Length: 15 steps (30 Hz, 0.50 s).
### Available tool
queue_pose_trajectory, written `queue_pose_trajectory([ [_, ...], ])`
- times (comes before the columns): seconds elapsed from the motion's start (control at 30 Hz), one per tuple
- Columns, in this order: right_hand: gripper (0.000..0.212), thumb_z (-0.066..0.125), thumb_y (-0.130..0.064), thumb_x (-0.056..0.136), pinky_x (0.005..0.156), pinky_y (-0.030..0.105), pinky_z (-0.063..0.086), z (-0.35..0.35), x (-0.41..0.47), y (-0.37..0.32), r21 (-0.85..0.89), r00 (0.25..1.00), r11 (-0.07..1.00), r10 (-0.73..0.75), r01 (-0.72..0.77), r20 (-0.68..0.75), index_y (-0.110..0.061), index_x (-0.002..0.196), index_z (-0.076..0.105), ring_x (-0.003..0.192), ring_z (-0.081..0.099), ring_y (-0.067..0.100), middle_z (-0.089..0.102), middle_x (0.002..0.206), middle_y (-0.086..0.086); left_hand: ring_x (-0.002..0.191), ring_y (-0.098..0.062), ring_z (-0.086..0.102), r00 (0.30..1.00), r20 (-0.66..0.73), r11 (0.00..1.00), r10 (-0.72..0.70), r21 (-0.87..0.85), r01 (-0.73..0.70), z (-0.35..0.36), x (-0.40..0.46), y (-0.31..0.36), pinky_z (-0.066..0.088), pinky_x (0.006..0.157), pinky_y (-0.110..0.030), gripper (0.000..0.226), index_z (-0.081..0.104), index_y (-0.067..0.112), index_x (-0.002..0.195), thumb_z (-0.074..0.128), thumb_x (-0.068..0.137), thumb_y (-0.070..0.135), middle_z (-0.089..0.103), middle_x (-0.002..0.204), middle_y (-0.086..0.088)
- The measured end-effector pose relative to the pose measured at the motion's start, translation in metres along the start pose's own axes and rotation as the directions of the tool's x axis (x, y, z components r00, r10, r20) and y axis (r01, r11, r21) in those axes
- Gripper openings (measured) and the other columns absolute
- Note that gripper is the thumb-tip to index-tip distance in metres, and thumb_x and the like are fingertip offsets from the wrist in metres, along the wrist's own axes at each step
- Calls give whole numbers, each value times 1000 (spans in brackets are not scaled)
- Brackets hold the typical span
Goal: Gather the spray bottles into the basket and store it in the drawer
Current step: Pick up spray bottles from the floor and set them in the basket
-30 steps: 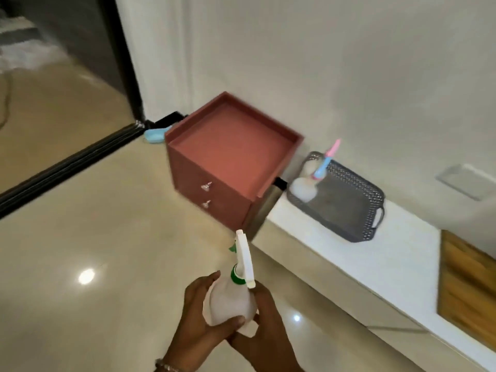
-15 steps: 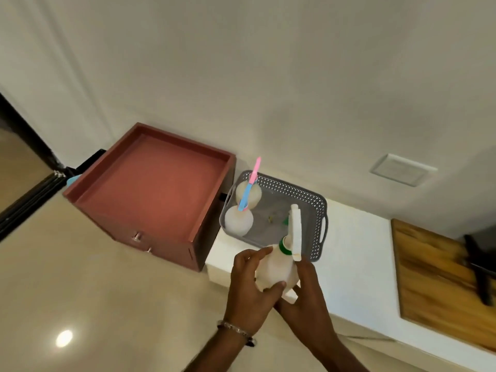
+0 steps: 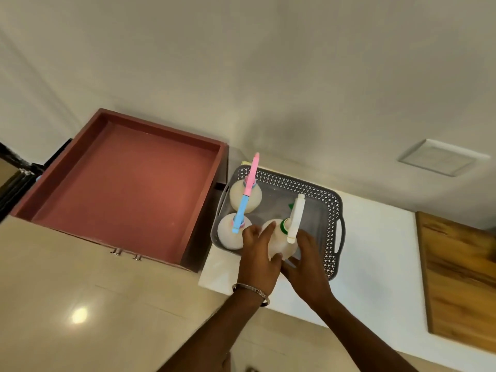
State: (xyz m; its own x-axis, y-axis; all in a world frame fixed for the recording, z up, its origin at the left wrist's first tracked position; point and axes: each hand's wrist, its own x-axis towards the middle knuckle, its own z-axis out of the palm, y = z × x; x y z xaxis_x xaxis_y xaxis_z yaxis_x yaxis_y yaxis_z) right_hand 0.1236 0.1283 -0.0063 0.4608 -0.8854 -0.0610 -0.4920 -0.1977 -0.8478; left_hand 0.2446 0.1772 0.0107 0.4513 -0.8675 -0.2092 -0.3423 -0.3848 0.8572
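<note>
A grey perforated basket stands on a white ledge beside the wall. Inside it, at its left end, stand two white round spray bottles, one with a pink nozzle and one with a blue nozzle. My left hand and my right hand together grip a third white spray bottle with a green collar and white trigger, held over the basket's near middle. The red-brown drawer cabinet stands left of the basket, its two small drawer knobs on the near face.
A wooden board lies on the ledge to the right. A white wall plate sits on the wall above. Glossy beige floor spreads in front of the cabinet and ledge. A dark door frame runs at far left.
I have come closer to the ledge. Both hands carried the green-collared bottle forward, from in front of the basket to over its inside.
</note>
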Motion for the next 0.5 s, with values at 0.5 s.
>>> queue_pose_trajectory([
  [0.5, 57, 69, -34, 82, 92, 30, 55, 25, 17, 41, -16, 995, 997, 81, -80, 60, -46, 130, 42, 114, 61, 17, 60, 127, -4, 143, -24, 31, 971, 177, 967, -158, 226, 116, 27, 9, -27, 38, 112, -37, 63, 13, 20, 152, 47, 99, 22, 14, 161, -2],
])
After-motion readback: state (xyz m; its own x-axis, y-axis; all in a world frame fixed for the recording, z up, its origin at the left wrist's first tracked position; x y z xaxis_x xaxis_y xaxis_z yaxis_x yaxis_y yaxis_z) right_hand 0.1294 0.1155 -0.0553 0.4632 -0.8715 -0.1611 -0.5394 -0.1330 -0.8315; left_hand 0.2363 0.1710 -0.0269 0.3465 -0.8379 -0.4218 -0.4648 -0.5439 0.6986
